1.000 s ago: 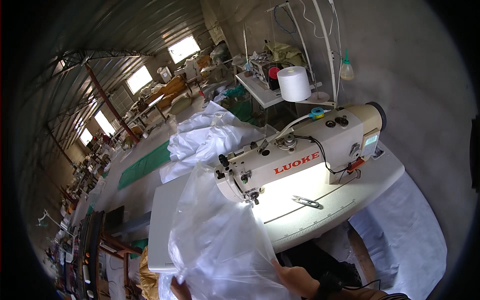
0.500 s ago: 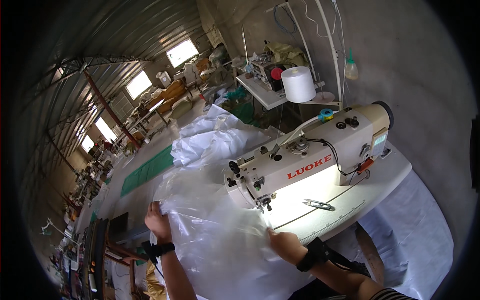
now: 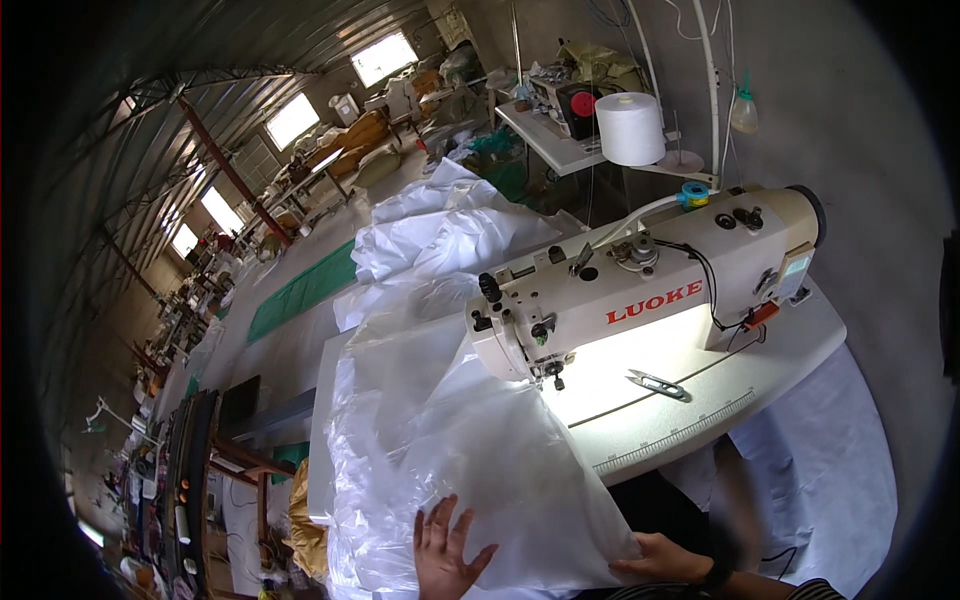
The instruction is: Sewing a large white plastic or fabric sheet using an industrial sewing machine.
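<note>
A translucent white plastic sheet spreads over the left of the sewing machine table, one side running under the head of the white sewing machine. Fingers spread, my left hand rests over the sheet's near part and grips nothing. My right hand pinches the sheet's right edge at the near corner, off the table's front. Thread snips lie on the lit machine bed, to the right of the needle.
Bunched white sheeting lies beyond the machine, beside a green strip. A white thread cone stands behind the machine. More pale sheeting hangs at the right. A dark rack stands at the left.
Both hands have come nearer to me. My left hand has let go of the sheet's left edge and spread its fingers; my right hand has moved from near the needle to the near corner.
</note>
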Demonstrator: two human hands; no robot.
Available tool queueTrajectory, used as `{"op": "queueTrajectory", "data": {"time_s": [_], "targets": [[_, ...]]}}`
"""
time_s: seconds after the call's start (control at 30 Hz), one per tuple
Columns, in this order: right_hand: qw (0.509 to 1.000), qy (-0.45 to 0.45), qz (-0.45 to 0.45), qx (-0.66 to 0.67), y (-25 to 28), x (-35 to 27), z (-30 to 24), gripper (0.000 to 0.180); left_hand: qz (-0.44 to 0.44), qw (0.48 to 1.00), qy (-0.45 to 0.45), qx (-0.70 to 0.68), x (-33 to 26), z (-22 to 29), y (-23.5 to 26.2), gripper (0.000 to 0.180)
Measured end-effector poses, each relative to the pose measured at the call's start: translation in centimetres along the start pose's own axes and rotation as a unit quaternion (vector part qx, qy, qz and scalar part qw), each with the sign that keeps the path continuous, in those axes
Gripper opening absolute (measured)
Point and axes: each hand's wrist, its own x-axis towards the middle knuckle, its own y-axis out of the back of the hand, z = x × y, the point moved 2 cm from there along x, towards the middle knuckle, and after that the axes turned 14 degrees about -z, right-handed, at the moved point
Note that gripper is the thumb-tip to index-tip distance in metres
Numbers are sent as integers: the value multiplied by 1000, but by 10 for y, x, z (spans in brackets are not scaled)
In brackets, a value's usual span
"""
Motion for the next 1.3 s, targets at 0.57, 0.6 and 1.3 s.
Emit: {"op": "queueTrajectory", "data": {"time_s": [0.57, 0.6, 1.3], "targets": [[987, 12, -71, -141, -11, -33, 16, 26, 167, 972, 146, 83, -53, 4, 20, 44], [989, 1, -71, -132, -11, -34, 18, 25, 136, 962, 166, 170, -42, 1, 18, 55], [988, -134, -80, 4, -7, -43, 32, 52, -40, 995, 85, -44, -41, 107, -27, 62]]}}
